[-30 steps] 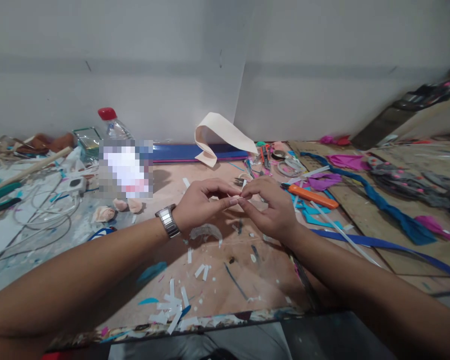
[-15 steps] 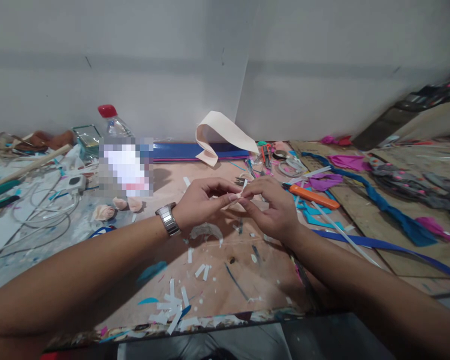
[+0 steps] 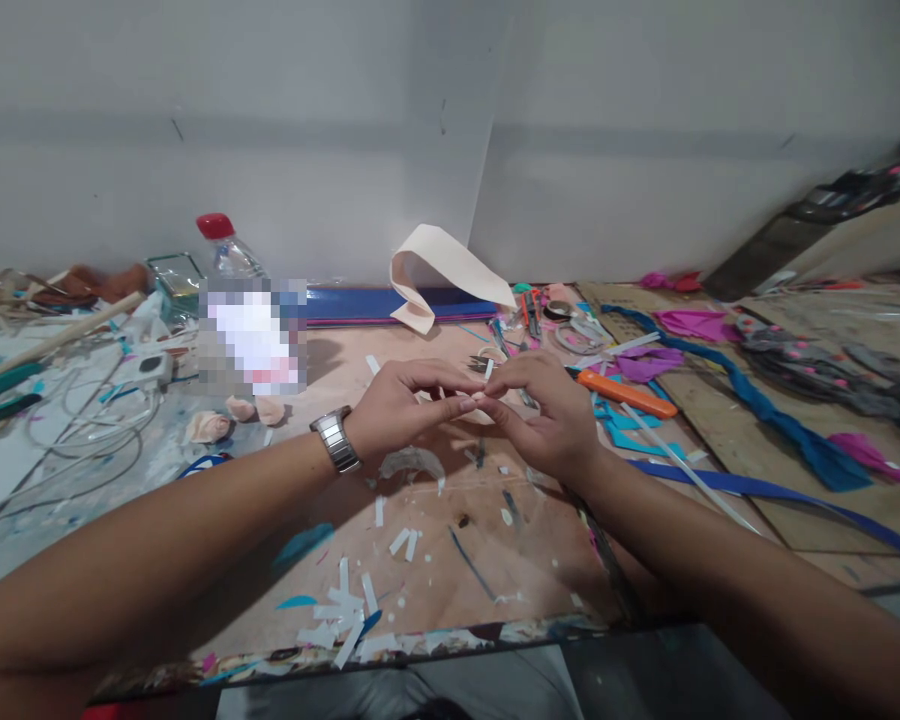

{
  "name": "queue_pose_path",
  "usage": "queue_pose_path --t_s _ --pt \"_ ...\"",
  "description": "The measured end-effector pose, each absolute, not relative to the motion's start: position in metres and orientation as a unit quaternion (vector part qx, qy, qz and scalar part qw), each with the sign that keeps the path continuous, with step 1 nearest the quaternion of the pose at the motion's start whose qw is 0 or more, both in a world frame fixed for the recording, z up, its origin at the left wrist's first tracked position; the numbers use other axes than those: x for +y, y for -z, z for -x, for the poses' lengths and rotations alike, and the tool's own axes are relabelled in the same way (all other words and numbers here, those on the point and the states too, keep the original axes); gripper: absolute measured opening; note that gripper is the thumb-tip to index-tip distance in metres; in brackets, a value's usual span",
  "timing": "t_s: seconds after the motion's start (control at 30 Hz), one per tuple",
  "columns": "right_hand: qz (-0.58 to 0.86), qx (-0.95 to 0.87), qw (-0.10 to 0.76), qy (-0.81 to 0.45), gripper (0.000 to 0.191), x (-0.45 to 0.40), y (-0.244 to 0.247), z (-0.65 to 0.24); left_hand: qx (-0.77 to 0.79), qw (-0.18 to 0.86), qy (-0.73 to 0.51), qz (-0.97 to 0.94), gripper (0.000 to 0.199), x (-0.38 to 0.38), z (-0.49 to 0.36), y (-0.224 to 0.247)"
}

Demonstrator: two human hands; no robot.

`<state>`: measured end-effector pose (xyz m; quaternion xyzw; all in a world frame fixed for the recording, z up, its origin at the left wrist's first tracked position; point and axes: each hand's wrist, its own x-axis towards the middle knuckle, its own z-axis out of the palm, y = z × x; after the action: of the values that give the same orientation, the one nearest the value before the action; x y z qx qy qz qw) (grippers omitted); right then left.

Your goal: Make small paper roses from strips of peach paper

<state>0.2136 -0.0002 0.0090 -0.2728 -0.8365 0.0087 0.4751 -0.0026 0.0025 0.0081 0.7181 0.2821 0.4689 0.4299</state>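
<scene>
My left hand (image 3: 427,395), with a metal watch (image 3: 337,440) on its wrist, is closed in a pinch over the middle of the table. Its fingertips meet those of my right hand (image 3: 544,412), which is pinched as well. Between them is a small cream piece (image 3: 478,396), mostly covered by the fingers; its exact kind cannot be made out. A short white strip (image 3: 490,368) sticks up beside the right fingertips. Behind the hands, a folded cream band (image 3: 450,262) stands on a stack of blue sheets (image 3: 345,303).
Left are cream rolled roses (image 3: 208,427), a red-capped bottle (image 3: 229,250) and a white charger (image 3: 152,368) with cable. An orange cutter (image 3: 628,393) and blue ribbon (image 3: 765,490) lie right. White strips (image 3: 345,605) are scattered near the front edge.
The fingertips have shifted slightly around the small cream piece, and less of it shows now. Both hands stay at nearly the same spot.
</scene>
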Motion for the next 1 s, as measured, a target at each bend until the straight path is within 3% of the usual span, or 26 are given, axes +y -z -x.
queue_pose_path --t_s 0.57,0.77,1.0 --pt "0.266 -0.845 0.464 -0.019 0.013 -0.0011 -0.0097 -0.2154 0.28 0.565 -0.427 -0.647 0.034 0.0048 0.0008 -0.0025" --pt "0.261 -0.841 0.473 -0.015 0.008 -0.0022 -0.0108 -0.2133 0.273 0.565 -0.426 -0.652 0.03 0.004 0.0018 -0.0023" --pt "0.27 -0.837 0.476 -0.01 0.01 -0.0019 -0.0089 -0.2133 0.254 0.482 -0.455 -0.704 0.021 0.0055 0.0028 -0.0055"
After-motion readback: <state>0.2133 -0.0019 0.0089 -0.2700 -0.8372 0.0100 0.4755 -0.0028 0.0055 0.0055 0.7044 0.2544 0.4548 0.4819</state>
